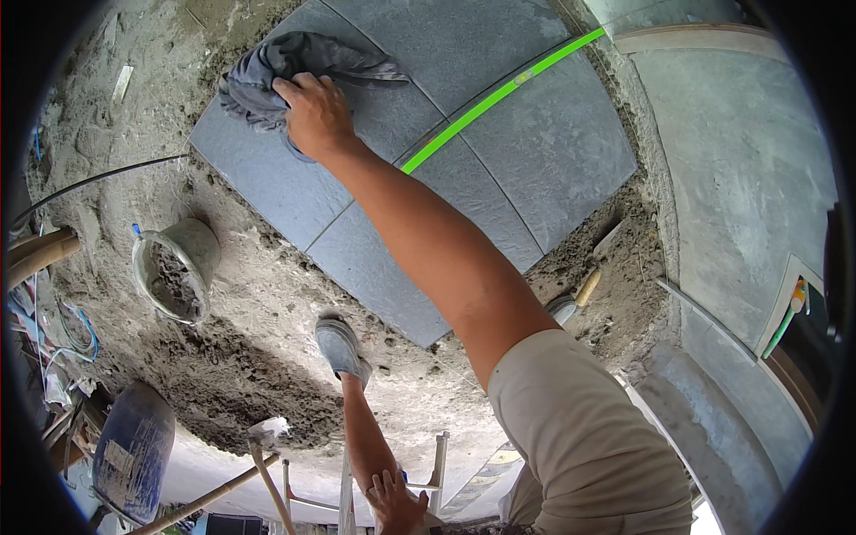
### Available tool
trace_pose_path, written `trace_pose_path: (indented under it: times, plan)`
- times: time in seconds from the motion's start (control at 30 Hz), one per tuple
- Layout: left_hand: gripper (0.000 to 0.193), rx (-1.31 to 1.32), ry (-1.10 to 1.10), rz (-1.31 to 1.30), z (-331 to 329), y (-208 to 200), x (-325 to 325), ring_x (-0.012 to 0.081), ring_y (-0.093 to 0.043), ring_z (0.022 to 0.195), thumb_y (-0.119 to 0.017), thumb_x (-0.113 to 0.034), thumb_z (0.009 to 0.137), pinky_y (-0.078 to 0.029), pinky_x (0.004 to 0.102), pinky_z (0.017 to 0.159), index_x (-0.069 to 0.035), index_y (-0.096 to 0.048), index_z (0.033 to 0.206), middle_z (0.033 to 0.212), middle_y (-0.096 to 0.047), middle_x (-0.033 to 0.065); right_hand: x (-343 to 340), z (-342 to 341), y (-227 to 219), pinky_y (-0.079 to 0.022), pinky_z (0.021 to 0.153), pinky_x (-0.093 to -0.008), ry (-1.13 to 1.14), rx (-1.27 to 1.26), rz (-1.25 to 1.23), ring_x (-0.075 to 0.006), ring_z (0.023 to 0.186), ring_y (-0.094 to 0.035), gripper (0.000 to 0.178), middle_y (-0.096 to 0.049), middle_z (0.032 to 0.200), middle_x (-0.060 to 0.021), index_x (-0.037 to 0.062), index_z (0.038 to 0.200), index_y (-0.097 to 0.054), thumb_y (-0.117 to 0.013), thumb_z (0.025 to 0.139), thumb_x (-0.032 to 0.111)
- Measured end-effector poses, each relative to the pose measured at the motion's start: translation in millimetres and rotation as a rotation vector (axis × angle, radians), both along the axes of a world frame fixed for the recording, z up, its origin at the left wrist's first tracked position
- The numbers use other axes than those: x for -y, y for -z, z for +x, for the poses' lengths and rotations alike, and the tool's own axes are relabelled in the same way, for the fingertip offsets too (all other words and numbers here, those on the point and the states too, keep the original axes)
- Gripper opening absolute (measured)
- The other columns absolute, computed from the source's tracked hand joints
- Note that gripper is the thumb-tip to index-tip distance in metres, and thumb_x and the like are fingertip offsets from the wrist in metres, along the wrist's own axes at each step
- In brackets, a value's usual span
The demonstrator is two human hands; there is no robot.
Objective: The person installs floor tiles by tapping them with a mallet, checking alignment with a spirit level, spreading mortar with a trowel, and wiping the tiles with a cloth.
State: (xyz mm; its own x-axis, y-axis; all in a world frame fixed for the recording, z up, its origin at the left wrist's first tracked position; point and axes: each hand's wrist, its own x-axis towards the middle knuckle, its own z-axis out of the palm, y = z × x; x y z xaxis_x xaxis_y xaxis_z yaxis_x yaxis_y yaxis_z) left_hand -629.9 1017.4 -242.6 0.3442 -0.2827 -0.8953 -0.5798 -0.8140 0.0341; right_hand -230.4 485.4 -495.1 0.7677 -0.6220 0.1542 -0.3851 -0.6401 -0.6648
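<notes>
Grey rag (267, 76) lay bunched under the right hand (314, 114), clamped on it against the tiles (526, 152); the left hand (399, 501) rested open on the knee; firm, overlapping strokes would serve best.

The rag (294, 76) was dull blue-grey, lying on slate-grey tiles (526, 152) with a faint mottled grain and thin pale joints. A bright green line (499, 94) crossed the tiles toward their far right corner. The mortar bed (250, 357) around them was grey-brown and speckled. The bucket (178, 267) was mortar-smeared grey, the barrel (134, 450) dark blue, the sleeve (588, 437) beige, and the shoe (341, 348) grey.
</notes>
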Motion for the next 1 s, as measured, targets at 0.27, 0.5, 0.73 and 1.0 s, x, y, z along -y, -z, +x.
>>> trace_pose_path:
  times: [0.27,0.5,0.73,1.0]
  plan:
    - [0.084,-0.134,-0.124,0.130,14,-1,20,0.0423,-0.021,0.145,-0.067,-0.055,0.076,-0.013,0.0683,0.112,-0.012,-0.045,0.144,0.153,-0.032,0.0203,-59,-109,-6,-0.037,0.109,-0.0474,-0.083,-0.248,0.125,-0.0396,0.132,-0.039,0.073,-0.038,0.144,-0.0218,0.0138,0.148,-0.036,-0.073,0.086,0.026]
    - [0.074,-0.191,-0.310,-0.070,32,-9,21,0.0377,-0.021,0.146,-0.064,-0.052,0.080,-0.016,0.0636,0.115,-0.016,-0.046,0.142,0.155,-0.030,0.0167,-149,-469,-141,-0.042,0.104,-0.0503,-0.385,-1.021,0.417,-0.0478,0.125,-0.046,0.069,-0.043,0.139,-0.0328,0.0077,0.145,-0.043,-0.069,0.087,0.035]
    - [0.070,-0.395,-0.150,0.107,47,-102,23,0.0369,-0.026,0.145,-0.051,-0.062,0.088,-0.023,0.0666,0.112,-0.032,-0.036,0.150,0.159,-0.025,0.0089,-44,-662,-243,-0.051,0.086,-0.0448,-0.443,-1.230,0.436,-0.0405,0.101,-0.062,0.061,-0.060,0.124,-0.0269,0.0110,0.140,-0.053,-0.057,0.091,0.048]
    - [0.074,-0.205,-0.809,-0.199,-48,-205,40,0.0377,-0.037,0.139,-0.049,-0.062,0.090,-0.029,0.0528,0.114,-0.020,-0.039,0.150,0.151,-0.040,0.0148,22,-500,-348,-0.051,0.084,-0.0429,-0.790,-1.087,0.464,-0.0335,0.095,-0.064,0.055,-0.062,0.125,-0.0201,0.0125,0.139,-0.054,-0.049,0.098,0.049]
